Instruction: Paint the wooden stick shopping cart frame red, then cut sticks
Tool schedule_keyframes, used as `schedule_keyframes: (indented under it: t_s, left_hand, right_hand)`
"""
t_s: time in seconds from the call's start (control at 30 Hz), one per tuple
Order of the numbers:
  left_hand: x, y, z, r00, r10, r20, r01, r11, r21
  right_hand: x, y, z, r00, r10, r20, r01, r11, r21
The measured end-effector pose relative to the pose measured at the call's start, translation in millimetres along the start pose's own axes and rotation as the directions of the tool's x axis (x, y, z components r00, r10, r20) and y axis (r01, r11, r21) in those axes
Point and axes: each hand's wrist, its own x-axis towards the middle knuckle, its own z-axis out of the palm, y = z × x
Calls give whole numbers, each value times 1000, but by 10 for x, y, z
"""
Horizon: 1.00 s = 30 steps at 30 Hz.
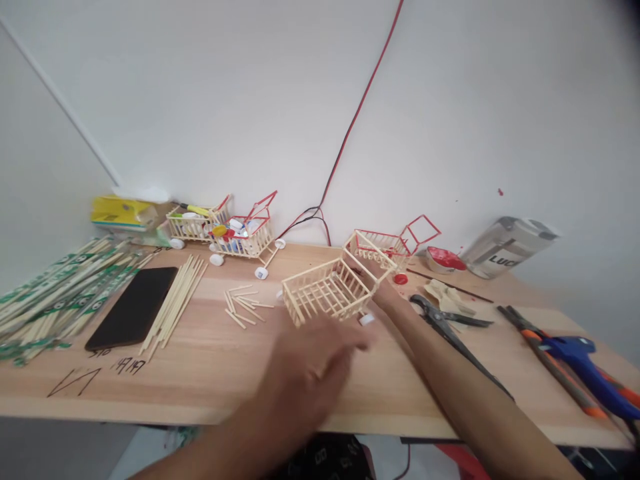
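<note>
A small shopping cart [327,290] of pale wooden sticks is at the middle of the table, with white wheels showing at its sides. My right hand [370,275] reaches behind its handle end and grips it there; the cart's sticks partly cover the fingers. My left hand [313,367] is in front of the cart's near side, smeared by motion. Its fingers point right, and whether they touch the cart or hold anything is unclear. Short cut sticks [245,305] lie loose to the left of the cart.
Finished carts [245,237] with red handles stand at the back, and a red-trimmed cart [385,243] behind mine. Long sticks [175,300], a black phone [133,307] and wrapped chopsticks [75,293] lie left. Right are pliers [450,333], a blue glue gun [585,367], red paint [445,259] and a can [507,247].
</note>
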Motion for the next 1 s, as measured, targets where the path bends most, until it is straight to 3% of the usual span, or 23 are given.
schedule_keyframes:
  t_s: [0.07, 0.1, 0.2, 0.27, 0.37, 0.47, 0.63, 0.8, 1.0]
  left_hand:
    - [180, -133, -295, 983, -96, -158, 117, 984, 134]
    - [270, -237, -415, 973, -136, -185, 170, 969, 182]
    - [489, -593, -639, 964, -246, -98, 264, 921, 285]
    - [577, -781, -681, 959, -285, 7, 268, 910, 316]
    - [641, -914, -658, 945, -323, 52, 287, 895, 342]
    - [649, -925, -616, 942, -334, 34, 303, 891, 338]
    - [566, -860, -548, 925, -370, -83, 378, 887, 266]
    - [444, -692, -451, 902, -406, -146, 426, 892, 150]
    - [303, -520, -397, 892, -452, -26, 452, 892, 24]
  right_hand:
    - [12, -12, 3, 1000, -5, 21, 5, 1000, 7]
    - [17, -21, 0, 999, -6, 32, 6, 1000, 7]
    - [21, -50, -16, 999, 0, 55, 1, 1000, -2]
    - [19, -66, -29, 998, 10, 67, -9, 1000, -17]
    - [11, -85, -61, 997, 30, 64, -26, 998, -56]
    - [-38, -92, -128, 998, 57, 29, -53, 992, -114]
    - [-328, -87, -274, 985, 157, -73, -168, 967, -189]
    - [-616, -184, -256, 928, 343, -145, -331, 938, 99]
    - [-530, -222, -168, 923, 342, -177, -307, 930, 200]
